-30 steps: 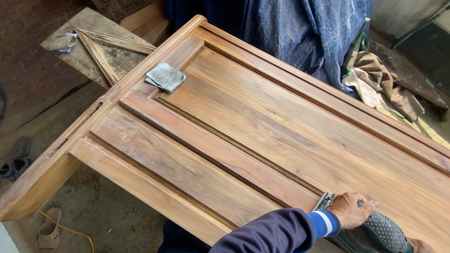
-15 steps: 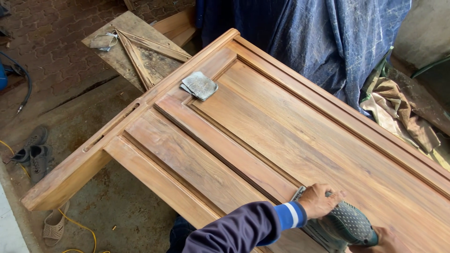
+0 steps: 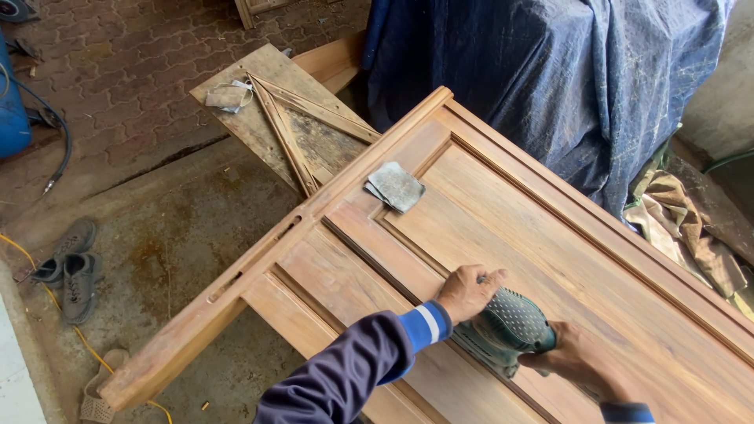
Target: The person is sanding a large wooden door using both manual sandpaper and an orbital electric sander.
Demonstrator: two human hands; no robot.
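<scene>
A dark green electric sander (image 3: pixel 506 328) rests flat on a large wooden panelled door (image 3: pixel 550 235) that lies across the scene. My left hand (image 3: pixel 467 292) presses on the sander's front, fingers curled over its top. My right hand (image 3: pixel 577 363) grips its rear from the lower right. A folded piece of grey sandpaper (image 3: pixel 394 186) lies on the door near its upper corner, well away from both hands.
A blue tarp (image 3: pixel 550 71) covers something bulky behind the door. An old wooden board with a triangular frame (image 3: pixel 290 129) lies on the floor to the left. Shoes (image 3: pixel 69 263), a yellow cable (image 3: pixel 47 302) and crumpled cloth (image 3: pixel 691 220) lie around.
The view has shifted so the door sits further right and lower. Both hands and the sander have moved up the panel toward the sandpaper, and my right hand is now visible.
</scene>
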